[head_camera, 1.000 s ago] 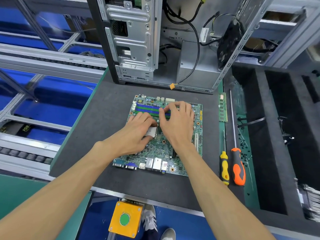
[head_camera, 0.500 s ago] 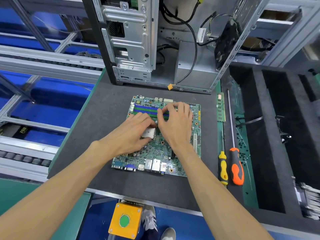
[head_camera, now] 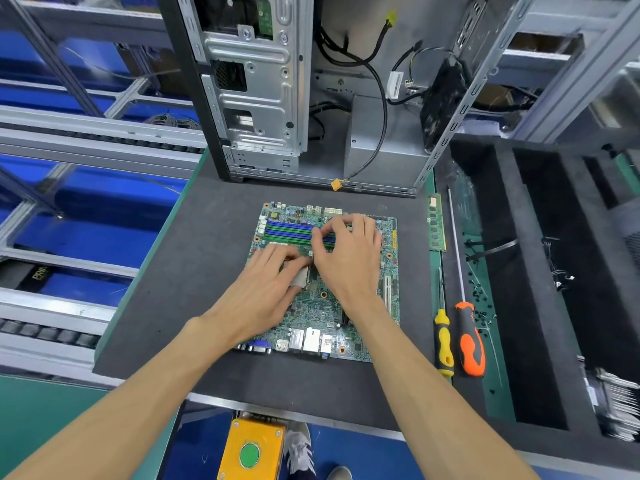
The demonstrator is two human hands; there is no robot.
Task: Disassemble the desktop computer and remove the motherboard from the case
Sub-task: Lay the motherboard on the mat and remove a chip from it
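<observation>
Both hands work on the motherboard (head_camera: 313, 306), which lies flat on the dark mat of the desk (head_camera: 194, 258), out of the case (head_camera: 294, 91).

The left hand (head_camera: 266, 292) rests with straight fingers laid over the silver processor (head_camera: 300, 276) near the board's middle, holding nothing. The right hand (head_camera: 348, 258) has its fingers curled down over the blue and green memory slots (head_camera: 291, 232), its thumb pressed in beside them; whether it actually pinches anything cannot be told. The open case stands upright just behind the board, black cables (head_camera: 377, 109) hanging inside. To the right of the board lie a loose memory stick (head_camera: 435, 223), a yellow-handled screwdriver (head_camera: 444, 344) and an orange-handled screwdriver (head_camera: 470, 341) side by side, with small black screws (head_camera: 479, 299) scattered near them.
</observation>
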